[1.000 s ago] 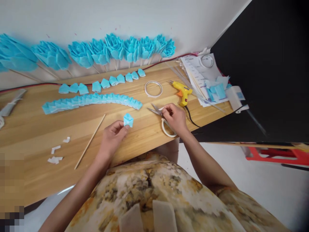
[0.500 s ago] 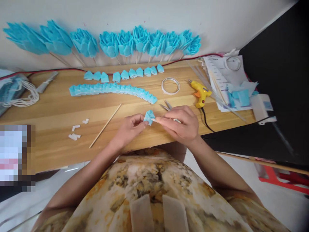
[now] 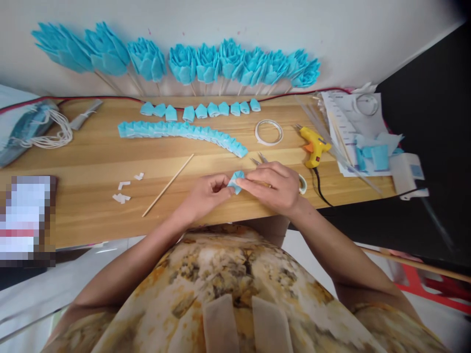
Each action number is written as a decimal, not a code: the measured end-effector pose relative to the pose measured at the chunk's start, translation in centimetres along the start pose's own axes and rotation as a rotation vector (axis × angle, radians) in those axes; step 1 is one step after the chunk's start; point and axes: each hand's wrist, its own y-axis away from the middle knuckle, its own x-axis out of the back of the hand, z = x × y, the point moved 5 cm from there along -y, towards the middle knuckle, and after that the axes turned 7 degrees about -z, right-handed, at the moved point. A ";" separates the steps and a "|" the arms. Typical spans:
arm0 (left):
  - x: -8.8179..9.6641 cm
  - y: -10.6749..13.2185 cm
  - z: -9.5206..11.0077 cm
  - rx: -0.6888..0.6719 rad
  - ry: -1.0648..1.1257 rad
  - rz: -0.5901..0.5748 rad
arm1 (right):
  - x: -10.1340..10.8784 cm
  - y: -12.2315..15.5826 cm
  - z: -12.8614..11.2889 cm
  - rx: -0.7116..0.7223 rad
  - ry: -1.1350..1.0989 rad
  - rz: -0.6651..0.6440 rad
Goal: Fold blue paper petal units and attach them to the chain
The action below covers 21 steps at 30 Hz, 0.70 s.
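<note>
Between the fingertips of my left hand (image 3: 209, 193) is a small folded blue paper petal (image 3: 238, 182), gripped at its left side. The thumb and fingers of my right hand (image 3: 277, 185) close on the petal's right side and cover part of it. A roll of white tape (image 3: 303, 184) shows just behind my right hand. Beyond the knuckles, the tips of a pair of scissors (image 3: 262, 158) stick out; the rest is hidden. Farther back lie a curved row of overlapping folded petals (image 3: 180, 130) and a looser row of single ones (image 3: 201, 112).
Several blue paper flowers (image 3: 184, 63) on sticks lean against the wall. On the right are a larger tape roll (image 3: 269, 132), a corded yellow glue gun (image 3: 314, 144) and papers (image 3: 344, 142). A wooden stick (image 3: 168, 185) and white scraps (image 3: 121, 198) lie to the left.
My right fingers have moved onto the petal, where a narrow white strip showed before. The petal is turned somewhat. The view has shifted, and the small tape roll shows more.
</note>
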 end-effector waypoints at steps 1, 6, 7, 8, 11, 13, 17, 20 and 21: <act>0.0 0.0 0.0 0.002 -0.003 -0.004 | 0.0 0.0 0.0 0.008 0.000 -0.004; 0.0 -0.1 -0.2 0.009 -0.004 -0.017 | -0.1 0.0 0.1 0.014 -0.050 -0.004; -0.1 -0.1 -0.2 0.005 -0.004 -0.019 | -0.1 0.0 0.2 0.010 -0.075 -0.007; -0.1 -0.2 -0.2 0.001 -0.004 -0.019 | -0.1 0.0 0.3 0.003 -0.099 -0.010; -0.1 -0.2 -0.4 0.004 -0.012 -0.010 | -0.3 0.0 0.7 -0.040 -0.159 -0.073; -0.1 -0.2 -0.5 0.012 -0.012 -0.009 | -0.7 0.1 1.0 -0.080 -0.194 -0.154; -0.1 -0.1 -0.5 0.017 -0.001 -0.022 | -1.0 0.0 1.2 -0.073 -0.204 -0.221; -0.1 -0.1 -0.5 0.015 0.018 -0.010 | -0.3 -0.2 0.8 0.028 -0.150 -0.136; -0.1 -0.1 -0.4 0.012 0.030 -0.007 | -0.1 -0.3 0.7 0.062 -0.128 -0.107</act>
